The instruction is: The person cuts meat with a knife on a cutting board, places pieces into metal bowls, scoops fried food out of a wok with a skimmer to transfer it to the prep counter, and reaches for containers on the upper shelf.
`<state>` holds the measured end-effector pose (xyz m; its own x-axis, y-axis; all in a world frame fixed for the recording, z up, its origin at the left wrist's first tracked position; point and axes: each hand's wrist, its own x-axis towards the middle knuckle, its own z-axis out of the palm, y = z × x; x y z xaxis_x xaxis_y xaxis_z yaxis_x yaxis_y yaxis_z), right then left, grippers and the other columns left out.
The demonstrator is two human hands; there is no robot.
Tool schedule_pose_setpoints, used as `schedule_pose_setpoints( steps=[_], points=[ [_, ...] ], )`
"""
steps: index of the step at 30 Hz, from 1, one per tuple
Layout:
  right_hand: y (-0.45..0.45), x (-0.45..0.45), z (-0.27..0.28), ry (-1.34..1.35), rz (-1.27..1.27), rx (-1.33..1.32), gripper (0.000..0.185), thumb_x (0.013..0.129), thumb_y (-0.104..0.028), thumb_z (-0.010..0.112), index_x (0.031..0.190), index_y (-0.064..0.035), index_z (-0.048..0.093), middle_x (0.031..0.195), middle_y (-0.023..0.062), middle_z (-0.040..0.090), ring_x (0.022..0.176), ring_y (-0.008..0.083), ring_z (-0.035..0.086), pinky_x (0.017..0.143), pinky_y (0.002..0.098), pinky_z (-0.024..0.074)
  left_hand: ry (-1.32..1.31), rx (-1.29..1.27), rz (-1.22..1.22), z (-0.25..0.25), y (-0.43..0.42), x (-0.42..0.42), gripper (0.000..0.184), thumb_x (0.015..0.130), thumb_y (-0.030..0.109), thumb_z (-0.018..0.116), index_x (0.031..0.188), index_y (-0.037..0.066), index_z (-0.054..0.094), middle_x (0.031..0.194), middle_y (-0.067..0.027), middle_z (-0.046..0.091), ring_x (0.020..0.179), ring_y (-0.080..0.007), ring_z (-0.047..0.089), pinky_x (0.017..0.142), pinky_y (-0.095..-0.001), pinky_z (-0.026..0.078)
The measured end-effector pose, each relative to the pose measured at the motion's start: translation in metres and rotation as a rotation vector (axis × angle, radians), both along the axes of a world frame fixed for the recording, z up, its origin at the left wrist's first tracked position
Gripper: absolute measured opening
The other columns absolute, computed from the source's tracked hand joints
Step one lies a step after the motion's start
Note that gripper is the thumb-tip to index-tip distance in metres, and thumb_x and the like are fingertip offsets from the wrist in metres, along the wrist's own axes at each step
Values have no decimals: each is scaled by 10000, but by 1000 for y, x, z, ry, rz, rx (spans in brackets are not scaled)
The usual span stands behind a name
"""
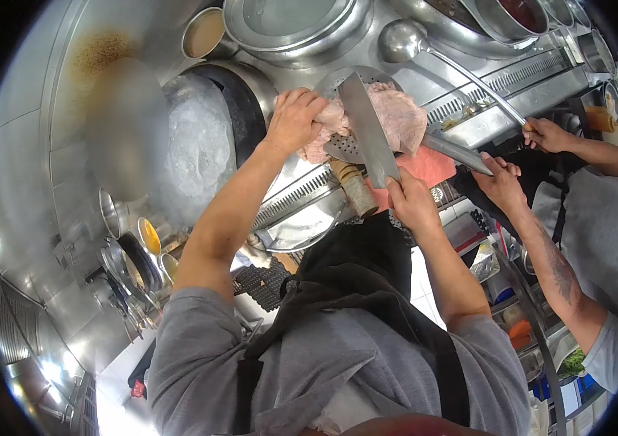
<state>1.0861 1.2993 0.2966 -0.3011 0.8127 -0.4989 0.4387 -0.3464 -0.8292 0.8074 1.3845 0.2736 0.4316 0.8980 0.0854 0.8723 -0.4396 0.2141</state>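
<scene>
A large piece of pale pink meat (402,120) lies on a round perforated skimmer (343,147). My left hand (294,120) has its fingers curled over the left end of the meat. Held in my right hand (412,198), a cleaver (367,131) has its broad blade across the middle of the meat; how deep its edge goes is hidden. A co-worker's hand (501,182) at the right grips the skimmer's long metal handle (458,152). The same person's other hand (547,136) holds a ladle (405,42) above the range.
Left of the meat, a wok (251,94) holds whitish, steaming contents. A large metal pot (294,54) and a small pot of tan liquid (205,35) stand behind. A thick tan cylindrical handle (356,190) juts toward me. Bowls (151,236) line the lower left.
</scene>
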Motion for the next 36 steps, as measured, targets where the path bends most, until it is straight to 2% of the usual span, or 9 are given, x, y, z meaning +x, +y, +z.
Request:
schedule_pose_setpoints(
  steps=[3,8,11,14,19,23,26,30,36],
  points=[
    [12,-20,-1,-2,7,-76,252,902,-203,492,955,30,573,717,269,605,704,420,611,682,477,464,-12,-18,36,0,1,0,350,648,104,671,989,116,591,1077,-52,605,1106,-256,512,968,-424,354],
    [55,-61,-33,-49,-17,192,296,904,-214,484,919,66,578,738,280,609,726,396,634,704,490,461,-59,22,50,-1,0,-2,289,659,97,625,944,93,576,997,-100,627,1016,-305,561,876,-457,421],
    [15,-43,-42,-54,37,339,323,907,-227,478,886,78,583,762,293,610,763,420,628,725,491,463,-40,-81,175,0,7,-5,267,638,70,589,904,77,565,916,-131,633,931,-344,580,801,-476,449],
    [-4,-21,-18,67,44,2,354,913,-252,466,887,79,587,804,305,610,815,449,605,756,499,455,-89,-80,147,1,7,-3,266,619,59,573,885,68,561,838,-144,634,863,-358,588,761,-481,459],
    [65,-76,-42,-50,87,153,326,903,-224,464,915,75,594,844,310,610,863,451,591,792,503,447,-64,-59,134,12,-4,5,257,618,60,574,874,67,578,808,-155,632,831,-359,606,738,-477,476],
    [3,-43,-52,-65,100,311,332,900,-218,453,926,82,591,871,317,604,861,454,587,806,504,448,-114,-94,295,1,1,-6,260,626,52,565,884,71,593,814,-171,634,812,-383,611,714,-480,484],
    [6,-37,-37,42,110,228,339,900,-225,458,931,85,591,902,319,599,885,455,578,823,509,439,-127,-146,293,7,-1,-4,269,636,45,556,900,81,598,822,-178,638,806,-395,609,709,-487,483],
    [59,-89,-52,-86,131,214,293,881,-198,492,958,63,601,923,307,607,931,445,572,841,495,435,-89,-119,214,11,-4,-1,276,640,46,553,908,93,602,829,-182,641,803,-395,611,703,-491,483],
    [6,-25,-40,-28,200,257,292,883,-208,479,961,37,618,944,290,613,945,440,572,850,489,435,-202,-216,511,7,5,-13,252,663,68,573,908,93,627,821,-207,653,831,-400,619,741,-475,487]
  ],
)
